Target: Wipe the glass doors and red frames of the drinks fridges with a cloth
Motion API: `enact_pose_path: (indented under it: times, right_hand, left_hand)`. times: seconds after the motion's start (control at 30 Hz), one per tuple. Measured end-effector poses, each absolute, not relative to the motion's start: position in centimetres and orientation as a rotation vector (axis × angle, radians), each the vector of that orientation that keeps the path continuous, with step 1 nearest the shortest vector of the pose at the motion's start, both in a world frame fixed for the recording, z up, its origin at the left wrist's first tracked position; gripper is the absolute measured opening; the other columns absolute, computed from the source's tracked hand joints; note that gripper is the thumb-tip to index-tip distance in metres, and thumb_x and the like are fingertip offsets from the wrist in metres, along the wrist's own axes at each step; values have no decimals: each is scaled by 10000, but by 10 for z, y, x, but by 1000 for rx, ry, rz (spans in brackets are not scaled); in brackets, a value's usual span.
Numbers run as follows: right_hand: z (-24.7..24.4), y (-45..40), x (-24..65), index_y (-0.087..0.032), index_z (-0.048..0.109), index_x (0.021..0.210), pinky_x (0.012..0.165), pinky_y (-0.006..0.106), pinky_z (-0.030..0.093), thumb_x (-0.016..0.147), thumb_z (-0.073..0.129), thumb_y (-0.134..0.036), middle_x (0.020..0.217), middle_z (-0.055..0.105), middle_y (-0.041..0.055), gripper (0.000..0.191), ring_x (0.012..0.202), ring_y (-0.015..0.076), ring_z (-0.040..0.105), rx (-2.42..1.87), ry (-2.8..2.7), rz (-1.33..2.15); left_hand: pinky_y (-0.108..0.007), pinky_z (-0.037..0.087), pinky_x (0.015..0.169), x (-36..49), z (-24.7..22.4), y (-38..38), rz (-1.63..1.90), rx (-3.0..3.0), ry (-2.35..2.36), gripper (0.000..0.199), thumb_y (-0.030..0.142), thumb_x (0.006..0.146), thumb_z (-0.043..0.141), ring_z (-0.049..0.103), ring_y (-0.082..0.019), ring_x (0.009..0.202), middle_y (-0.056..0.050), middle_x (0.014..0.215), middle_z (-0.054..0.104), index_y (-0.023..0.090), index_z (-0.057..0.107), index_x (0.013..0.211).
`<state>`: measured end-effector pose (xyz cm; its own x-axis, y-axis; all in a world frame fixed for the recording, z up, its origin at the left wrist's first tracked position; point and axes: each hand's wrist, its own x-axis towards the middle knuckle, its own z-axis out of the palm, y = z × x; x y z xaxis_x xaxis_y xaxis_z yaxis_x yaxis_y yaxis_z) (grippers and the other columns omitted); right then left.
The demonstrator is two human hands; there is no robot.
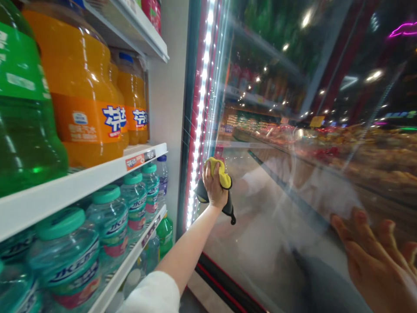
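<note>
My left hand is closed round a yellow and dark grey cloth, pressed to the inner side of a glass door near its hinge-side edge and the bright light strip. A loose dark corner of the cloth hangs below the fingers. At the lower right, my right hand has its fingers spread against the same glass. A dim reflection of a person in a white top shows in the pane.
On the left, white shelves hold orange soda bottles, a green bottle and teal-capped bottles. The door's dark and red bottom frame runs below. Blurred store displays show through the glass.
</note>
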<state>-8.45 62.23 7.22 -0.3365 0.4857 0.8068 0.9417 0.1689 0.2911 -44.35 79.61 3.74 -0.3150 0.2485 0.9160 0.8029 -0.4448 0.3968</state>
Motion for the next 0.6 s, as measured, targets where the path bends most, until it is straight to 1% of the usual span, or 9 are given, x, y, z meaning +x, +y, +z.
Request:
enact_pose_path:
  times: [0.03, 0.1, 0.17, 0.23, 0.3, 0.4, 0.47, 0.53, 0.6]
  right_hand:
    - [71, 625, -83, -482, 63, 1609, 946, 906, 375, 933, 514, -105, 1653, 250, 53, 896, 1448, 534, 285, -1341, -1912, -1079]
    - [69, 630, -78, -485, 69, 1608, 941, 911, 368, 938, 518, -113, 1655, 240, 52, 889, 1453, 536, 276, -1337, -1928, -1080]
    - [68, 635, -72, -488, 66, 1607, 959, 905, 356, 942, 518, -119, 1661, 231, 49, 885, 1465, 525, 264, -1331, -1939, -1091]
    - [67, 639, -67, -478, 63, 1611, 984, 888, 354, 947, 514, -125, 1669, 221, 53, 876, 1480, 509, 245, -1332, -1952, -1103]
    - [68, 641, -64, -463, 63, 1616, 994, 868, 367, 958, 495, -138, 1677, 215, 60, 851, 1489, 496, 232, -1333, -1974, -1115]
    - [72, 641, -62, -448, 56, 1620, 1001, 843, 391, 980, 452, -144, 1680, 225, 67, 812, 1497, 477, 236, -1345, -1989, -1117]
    - [73, 642, -62, -440, 52, 1622, 1004, 832, 401, 989, 431, -141, 1676, 241, 71, 797, 1494, 470, 252, -1330, -1979, -1109]
    - [72, 646, -63, -437, 58, 1624, 999, 837, 398, 992, 419, -142, 1670, 256, 72, 785, 1487, 473, 270, -1308, -1959, -1094]
    - [69, 652, -62, -447, 72, 1620, 986, 860, 381, 986, 425, -152, 1667, 256, 64, 784, 1477, 489, 274, -1273, -1951, -1091]
  left_hand:
    - [-555, 214, 1261, -449, 43, 799, -1822, -1487, -1341, 588, 275, 944, 532, 246, -300, 1554, -136, 1628, 353, 233, 416, 1518]
    - [-570, 223, 1253, -455, 36, 800, -1838, -1447, -1368, 603, 254, 935, 533, 260, -311, 1544, -140, 1619, 360, 232, 403, 1523]
    - [-590, 261, 1228, -454, 10, 794, -1840, -1430, -1420, 640, 194, 905, 533, 282, -331, 1528, -146, 1610, 362, 239, 395, 1528]
    - [-591, 329, 1182, -449, -18, 786, -1827, -1425, -1483, 707, 109, 838, 537, 333, -348, 1491, -152, 1589, 375, 250, 413, 1519]
    - [-579, 384, 1137, -450, -31, 780, -1791, -1435, -1525, 743, 60, 776, 545, 397, -359, 1430, -168, 1534, 417, 239, 459, 1492]
    - [-550, 412, 1116, -470, -13, 779, -1689, -1514, -1478, 658, 74, 792, 551, 471, -343, 1350, -168, 1440, 485, 227, 544, 1432]
    - [-536, 380, 1149, -492, 13, 783, -1627, -1547, -1427, 581, 103, 847, 530, 468, -326, 1364, -146, 1456, 486, 257, 583, 1405]
    - [-541, 314, 1198, -511, 35, 787, -1582, -1525, -1427, 563, 114, 876, 512, 408, -326, 1433, -135, 1528, 442, 271, 584, 1412]
    - [-571, 242, 1231, -524, 43, 792, -1532, -1501, -1497, 599, 116, 872, 526, 299, -346, 1512, -135, 1610, 365, 261, 548, 1453]
